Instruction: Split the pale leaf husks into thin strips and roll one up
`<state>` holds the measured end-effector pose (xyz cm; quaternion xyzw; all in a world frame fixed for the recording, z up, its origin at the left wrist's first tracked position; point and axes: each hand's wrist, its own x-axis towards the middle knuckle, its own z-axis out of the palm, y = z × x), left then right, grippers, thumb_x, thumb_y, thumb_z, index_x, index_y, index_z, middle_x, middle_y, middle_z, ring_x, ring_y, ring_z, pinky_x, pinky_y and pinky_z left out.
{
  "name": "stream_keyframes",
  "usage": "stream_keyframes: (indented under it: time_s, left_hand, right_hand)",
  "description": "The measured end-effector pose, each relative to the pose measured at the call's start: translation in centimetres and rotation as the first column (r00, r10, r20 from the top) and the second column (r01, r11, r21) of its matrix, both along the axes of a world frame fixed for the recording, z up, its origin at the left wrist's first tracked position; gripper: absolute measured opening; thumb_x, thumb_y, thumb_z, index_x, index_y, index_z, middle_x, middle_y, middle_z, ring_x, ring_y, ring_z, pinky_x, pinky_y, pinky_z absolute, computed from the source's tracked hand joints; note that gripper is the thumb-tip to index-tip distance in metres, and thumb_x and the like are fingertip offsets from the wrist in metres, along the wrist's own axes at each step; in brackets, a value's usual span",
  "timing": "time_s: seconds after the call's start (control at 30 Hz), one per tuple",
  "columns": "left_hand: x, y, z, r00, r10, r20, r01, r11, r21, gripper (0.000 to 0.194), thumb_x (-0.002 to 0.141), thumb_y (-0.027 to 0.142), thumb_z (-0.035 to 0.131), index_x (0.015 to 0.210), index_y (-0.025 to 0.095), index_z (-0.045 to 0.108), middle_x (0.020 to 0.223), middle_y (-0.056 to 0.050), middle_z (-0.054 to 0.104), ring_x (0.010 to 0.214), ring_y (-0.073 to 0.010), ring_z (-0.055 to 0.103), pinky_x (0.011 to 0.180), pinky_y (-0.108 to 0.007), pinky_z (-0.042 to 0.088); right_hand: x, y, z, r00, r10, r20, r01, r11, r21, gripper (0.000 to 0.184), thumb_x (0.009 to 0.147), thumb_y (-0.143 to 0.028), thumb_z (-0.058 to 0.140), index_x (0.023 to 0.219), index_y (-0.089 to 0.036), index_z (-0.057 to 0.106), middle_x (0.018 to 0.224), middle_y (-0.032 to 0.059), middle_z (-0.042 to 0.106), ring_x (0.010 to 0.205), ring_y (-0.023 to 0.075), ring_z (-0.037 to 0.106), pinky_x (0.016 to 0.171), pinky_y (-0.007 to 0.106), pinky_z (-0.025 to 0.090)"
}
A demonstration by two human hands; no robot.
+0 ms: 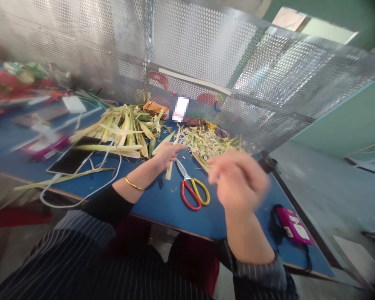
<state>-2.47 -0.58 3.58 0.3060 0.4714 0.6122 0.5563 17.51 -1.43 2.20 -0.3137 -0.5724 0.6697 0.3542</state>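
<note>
My left hand (168,156), with a gold bangle at the wrist, is closed on a pale strip of corn husk (168,173). The strip sticks out above and below the fingers. Just right of it lies a pair of scissors (186,177) with one red and one yellow handle, blades apart. My right hand (239,179) is raised over the table to the right of the scissors. Motion smears its fingers, so whether it holds anything does not show. Beyond it spreads a heap of shredded husk strips (209,141).
Whole husks (125,127) are piled at the back left, near a phone (75,155) and a white cable (81,205). A lit phone (180,109) leans by the perforated metal screen (200,46). A magenta device (295,225) sits near the blue table's (162,212) right edge.
</note>
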Motion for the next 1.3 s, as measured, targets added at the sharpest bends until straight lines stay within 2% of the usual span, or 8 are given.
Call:
stream_keyframes:
  time_s: [0.1,0.57,0.63,0.73,0.8,0.97,1.17,1.3]
  left_hand:
    - [0.2,-0.2,0.1,1.0,-0.021,0.012,0.021,1.0,0.011,0.022,0.069,0.018,0.075,0.064,0.013,0.054,0.045,0.01,0.028,0.037,-0.0006,0.02,0.039,-0.022,0.006]
    - [1.2,-0.6,-0.4,0.994,-0.11,-0.017,0.11,0.994,-0.001,0.014,0.073,0.023,0.073,0.072,0.012,0.064,0.046,0.007,0.033,0.036,-0.0012,0.018,0.039,-0.022,0.005]
    - [1.2,-0.5,-0.3,0.993,-0.117,0.005,0.117,0.993,-0.006,0.018,0.077,0.03,0.07,0.077,0.013,0.063,0.049,0.006,0.035,0.037,-0.0016,0.021,0.039,-0.021,0.007]
    - [1.3,-0.6,-0.1,0.991,-0.124,0.053,0.125,0.992,-0.019,0.018,0.085,0.032,0.06,0.08,0.015,0.062,0.055,0.003,0.043,0.038,-0.0029,0.029,0.038,-0.02,0.013]
    - [1.3,-0.7,0.0,0.99,-0.133,0.043,0.134,0.991,-0.009,0.014,0.086,0.026,0.055,0.078,0.015,0.061,0.057,0.002,0.045,0.038,-0.0036,0.032,0.038,-0.02,0.017]
    - [1.6,-1.0,0.1,0.989,-0.137,-0.05,0.138,0.99,0.028,0.016,0.086,0.022,0.052,0.079,0.014,0.064,0.063,0.0,0.051,0.044,-0.0052,0.043,0.038,-0.019,0.029]
    - [2.3,-1.6,-0.1,0.972,-0.214,-0.1,0.217,0.976,0.025,0.016,0.084,0.026,0.059,0.083,0.013,0.068,0.067,0.0,0.053,0.05,-0.0072,0.051,0.043,-0.019,0.043]
    - [2.7,-1.7,-0.3,0.94,-0.324,-0.107,0.326,0.945,-0.007,0.024,0.085,0.035,0.06,0.082,0.012,0.068,0.068,-0.003,0.06,0.053,-0.009,0.056,0.048,-0.021,0.047]
  right_hand:
    - [-2.3,1.3,2.3,0.907,-0.399,0.131,0.324,0.863,0.388,0.028,0.073,-0.039,0.066,0.097,-0.024,0.067,0.068,-0.001,0.056,0.059,0.0131,0.049,0.056,0.029,0.042]
    - [-3.6,4.3,0.4,0.923,-0.261,0.283,0.15,0.921,0.359,0.025,0.077,-0.041,0.059,0.074,-0.017,0.063,0.055,-0.0026,0.053,0.052,0.0119,0.05,0.057,0.025,0.039]
    - [-2.3,5.5,1.0,0.785,-0.517,0.341,0.273,0.783,0.559,0.029,0.082,-0.038,0.05,0.089,-0.014,0.065,0.069,0.0042,0.062,0.067,0.0172,0.058,0.068,0.03,0.044]
    - [-0.3,6.4,1.9,0.356,-0.872,0.335,0.156,0.409,0.899,0.043,0.083,-0.022,0.047,0.123,-0.007,0.054,0.118,0.0205,0.06,0.107,0.0275,0.055,0.092,0.039,0.039]
    - [0.5,6.3,2.4,0.212,-0.919,0.332,0.016,0.343,0.939,0.046,0.084,-0.019,0.046,0.128,-0.006,0.05,0.126,0.0234,0.054,0.112,0.0299,0.052,0.094,0.04,0.036]
    - [-0.2,4.8,2.7,0.439,-0.837,0.326,0.044,0.382,0.923,0.033,0.092,-0.036,0.043,0.093,-0.018,0.07,0.097,0.0109,0.066,0.092,0.0231,0.058,0.087,0.035,0.039]
    - [-2.8,4.1,1.2,0.921,-0.348,0.173,0.262,0.885,0.384,0.032,0.076,-0.05,0.064,0.085,-0.02,0.071,0.071,0.0006,0.063,0.064,0.0137,0.052,0.059,0.026,0.037]
    - [-3.1,4.0,0.9,0.96,-0.277,0.035,0.266,0.946,0.187,0.026,0.068,-0.044,0.072,0.075,-0.02,0.071,0.06,-0.0032,0.057,0.055,0.0093,0.044,0.052,0.024,0.03]
